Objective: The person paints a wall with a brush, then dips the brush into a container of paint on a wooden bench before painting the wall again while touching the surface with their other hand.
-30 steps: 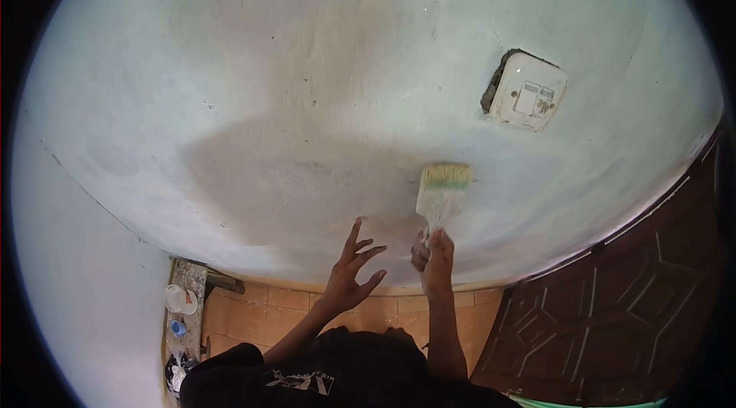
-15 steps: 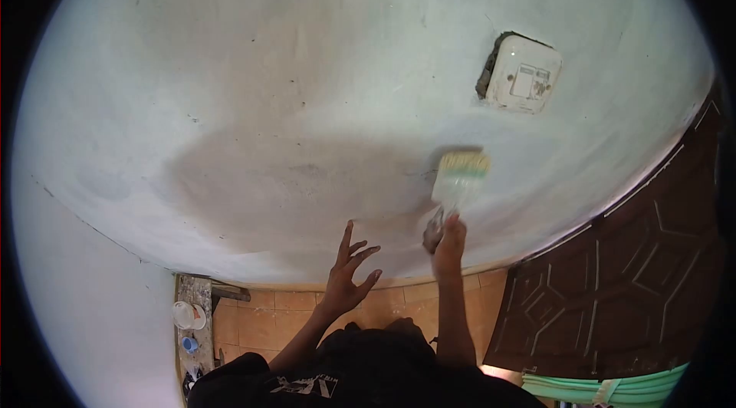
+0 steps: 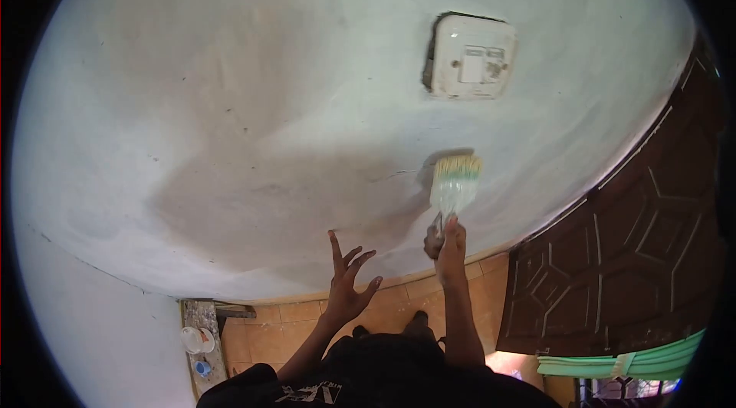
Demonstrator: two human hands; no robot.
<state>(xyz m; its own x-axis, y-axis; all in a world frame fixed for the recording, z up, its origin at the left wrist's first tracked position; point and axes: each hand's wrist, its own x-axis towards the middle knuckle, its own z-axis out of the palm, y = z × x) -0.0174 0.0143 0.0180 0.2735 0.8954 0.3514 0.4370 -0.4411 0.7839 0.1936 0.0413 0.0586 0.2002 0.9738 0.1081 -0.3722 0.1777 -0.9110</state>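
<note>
Paintbrush [image 3: 455, 182] leans slightly right, bristles uppermost — right hand [image 3: 448, 244] gripping it, left hand [image 3: 349, 289] open.

- The wall [image 3: 345, 101] stands before the person, above the tiled floor [image 3: 307, 314].
- On it, right of centre, sits the switch plate [image 3: 471, 59].
- Below the plate, the brush [image 3: 456, 182] is in the right hand [image 3: 448, 243].
- The left hand [image 3: 351, 285] is apart, left of the right.
- Far left stands a bench [image 3: 201, 310], with a tub [image 3: 190, 340] and a cup [image 3: 202, 368] on it.
- Right is a door [image 3: 598, 270], with a curtain [image 3: 652, 360] near its lower edge.
</note>
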